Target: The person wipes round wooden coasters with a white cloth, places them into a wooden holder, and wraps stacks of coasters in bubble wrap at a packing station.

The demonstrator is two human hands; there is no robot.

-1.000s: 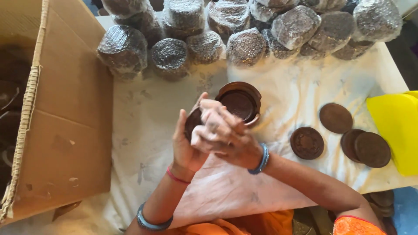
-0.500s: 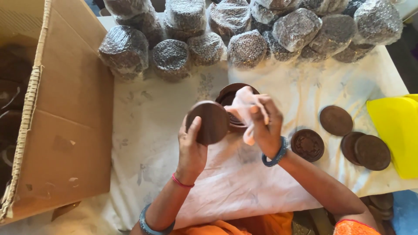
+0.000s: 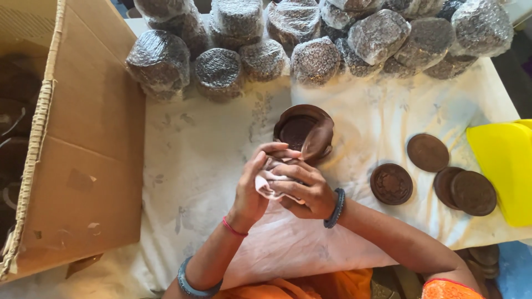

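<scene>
A pale pink cloth (image 3: pixel 270 185) is bunched between both hands near the middle of the white-covered table (image 3: pixel 210 144), and a dark brown clay disc (image 3: pixel 317 143) is held on edge with it, tilted above a stack of brown clay dishes (image 3: pixel 295 128). The left hand (image 3: pixel 252 188) is cupped around the cloth from the box side, its fingers curled closed over the fabric. The right hand (image 3: pixel 305 191) is folded over the cloth from the other side, fingers bent and pressed against it; which fingers pinch the disc cannot be told, as its lower edge is hidden by the cloth and fingers. A red thread and a grey-blue bangle are worn on the left arm, a dark bangle on the right wrist.

The stack of dishes is set just behind the hands. Towards the table's right edge, a patterned clay disc (image 3: pixel 391 184) is laid flat, a plain clay disc (image 3: pixel 427 152) is placed just behind it, and two overlapping discs (image 3: pixel 466 191) are laid beside a yellow plastic sheet (image 3: pixel 501 169) at that edge. Along the far edge, many rounded bundles wrapped in bubble wrap (image 3: pixel 310 39) are piled in a row. At the left edge, an open cardboard box (image 3: pixel 88 144) is stood, with dark round pieces dimly seen inside. An orange garment is seen at the near edge.
</scene>
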